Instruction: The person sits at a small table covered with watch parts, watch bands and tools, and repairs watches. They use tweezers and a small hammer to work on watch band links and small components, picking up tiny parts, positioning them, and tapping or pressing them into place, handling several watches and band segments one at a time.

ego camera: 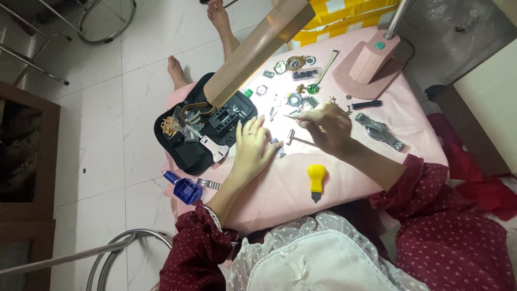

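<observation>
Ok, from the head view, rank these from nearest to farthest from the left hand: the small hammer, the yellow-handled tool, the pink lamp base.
From the left hand:
1. Small hammer, just to its right, by the right hand.
2. Yellow-handled tool, lower right, toward the near table edge.
3. Pink lamp base, far upper right, at the back of the pink tablecloth.

Left hand (252,148) lies flat, fingers spread; right hand (329,128) pinches closed.
</observation>
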